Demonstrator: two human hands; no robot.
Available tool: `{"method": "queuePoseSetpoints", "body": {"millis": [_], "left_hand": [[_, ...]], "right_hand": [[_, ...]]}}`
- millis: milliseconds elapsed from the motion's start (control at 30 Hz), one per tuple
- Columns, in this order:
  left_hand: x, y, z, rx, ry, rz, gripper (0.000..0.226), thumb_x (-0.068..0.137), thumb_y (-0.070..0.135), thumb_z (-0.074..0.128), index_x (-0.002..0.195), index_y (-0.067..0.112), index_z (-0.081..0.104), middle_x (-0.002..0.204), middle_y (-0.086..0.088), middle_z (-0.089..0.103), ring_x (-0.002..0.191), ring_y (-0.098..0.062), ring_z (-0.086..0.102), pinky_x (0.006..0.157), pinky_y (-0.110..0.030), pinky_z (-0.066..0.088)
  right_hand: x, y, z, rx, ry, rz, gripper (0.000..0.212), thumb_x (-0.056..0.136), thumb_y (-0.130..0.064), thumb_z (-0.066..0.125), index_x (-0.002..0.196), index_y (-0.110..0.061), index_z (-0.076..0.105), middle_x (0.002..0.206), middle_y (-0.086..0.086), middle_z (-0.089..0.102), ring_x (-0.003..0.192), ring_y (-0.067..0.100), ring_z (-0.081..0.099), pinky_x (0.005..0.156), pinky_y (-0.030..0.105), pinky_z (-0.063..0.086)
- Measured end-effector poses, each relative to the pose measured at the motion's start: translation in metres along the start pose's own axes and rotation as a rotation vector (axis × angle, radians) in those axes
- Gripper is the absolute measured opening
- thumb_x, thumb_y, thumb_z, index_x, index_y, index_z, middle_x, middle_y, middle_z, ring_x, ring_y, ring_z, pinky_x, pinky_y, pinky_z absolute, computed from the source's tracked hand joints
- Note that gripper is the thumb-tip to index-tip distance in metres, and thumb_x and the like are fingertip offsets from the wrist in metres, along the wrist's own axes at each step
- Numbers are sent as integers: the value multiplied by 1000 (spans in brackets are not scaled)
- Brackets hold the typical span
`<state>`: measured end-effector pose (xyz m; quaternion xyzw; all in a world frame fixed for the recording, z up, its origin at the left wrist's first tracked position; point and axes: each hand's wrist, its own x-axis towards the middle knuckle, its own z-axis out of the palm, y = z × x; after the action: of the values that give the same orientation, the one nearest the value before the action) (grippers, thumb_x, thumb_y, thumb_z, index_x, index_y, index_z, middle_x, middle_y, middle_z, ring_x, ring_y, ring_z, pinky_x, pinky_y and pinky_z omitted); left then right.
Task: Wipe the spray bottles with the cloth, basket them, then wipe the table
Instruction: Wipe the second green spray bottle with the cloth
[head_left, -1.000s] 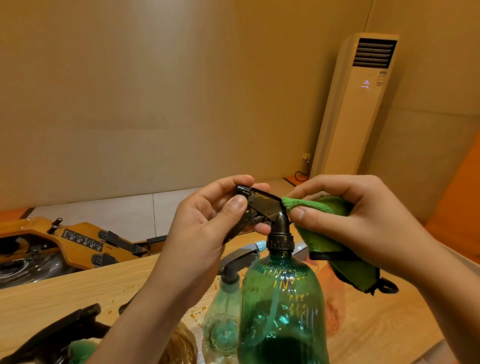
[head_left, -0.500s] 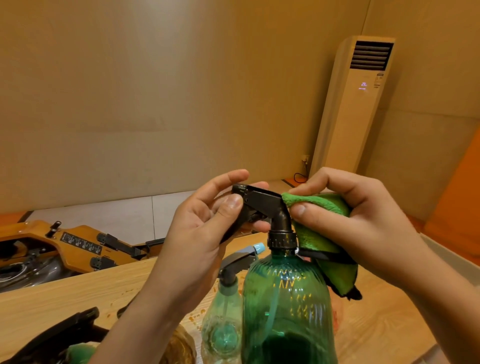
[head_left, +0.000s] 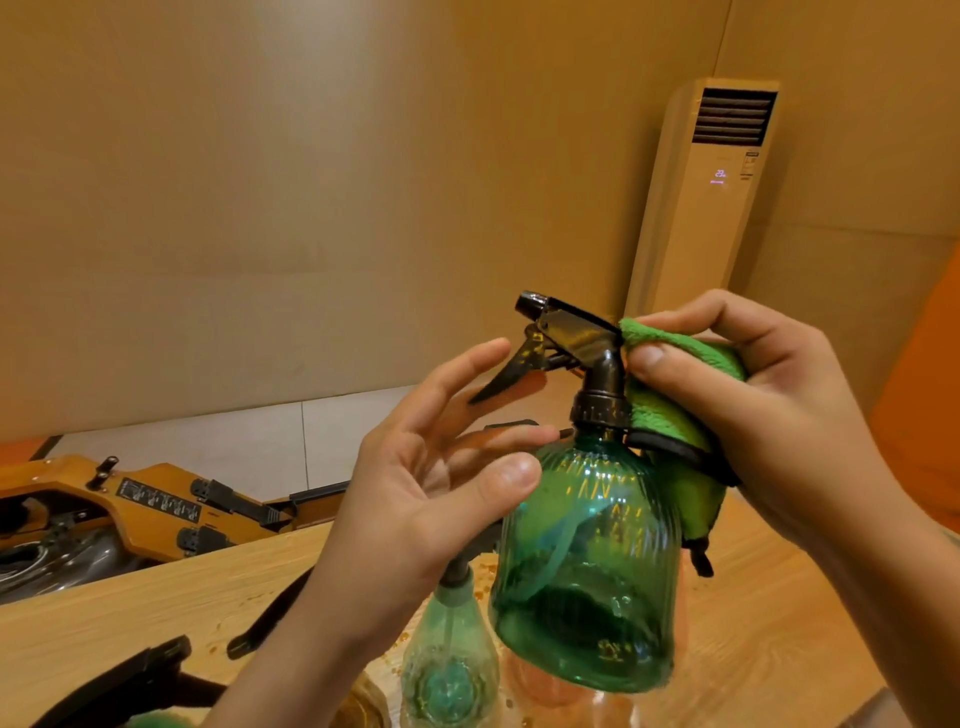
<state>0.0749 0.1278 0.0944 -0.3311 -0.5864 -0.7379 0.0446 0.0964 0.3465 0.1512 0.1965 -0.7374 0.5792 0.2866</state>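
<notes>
Your right hand (head_left: 769, 415) pinches the green cloth (head_left: 680, 415) against the neck of the green spray bottle (head_left: 587, 561), lifted above the tabletop (head_left: 104, 623). Left hand (head_left: 431, 493) fingers spread, seemingly only thumb touching; steady the body, then rub around the collar.

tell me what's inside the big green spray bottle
Through the ribbed wall of the big green spray bottle a pale dip tube curves down to dark green liquid pooled near the bottom. The tube's lower end is lost in the liquid.
</notes>
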Motion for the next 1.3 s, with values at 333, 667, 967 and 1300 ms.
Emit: {"method": "queuePoseSetpoints", "body": {"millis": [333,667,967,1300], "left_hand": [[0,-6,-1,2,-49,9,51,81,30,72,131,37,65,135,4,69,123,-19,67,93,-25,57],[-1,-2,0,36,-118,-62,66,70,53,87,131,41,64,140,11,62,118,-30,69,89,-46,62],[0,-2,1,11,-195,-125,91,58,64,90,140,51,52,142,9,62,122,-26,68,93,-42,60],[0,-6,2,-47,-96,-98,97,48,54,99,136,50,59,140,12,64,126,-23,65,90,-37,61]], "right_hand": [[15,-2,-8,144,171,79,5,80,-15,75,81,-18,71,82,2,74,67,15,68,59,26,56],[28,0,-7,167,194,55,10,89,-2,70,88,-12,70,83,4,73,69,16,67,61,27,56],[30,2,1,55,171,-46,17,90,-7,74,84,-23,73,90,4,76,79,20,69,74,41,59],[33,2,4,-28,172,-53,6,90,-12,77,95,-16,76,95,5,78,85,20,73,76,39,61]]}}
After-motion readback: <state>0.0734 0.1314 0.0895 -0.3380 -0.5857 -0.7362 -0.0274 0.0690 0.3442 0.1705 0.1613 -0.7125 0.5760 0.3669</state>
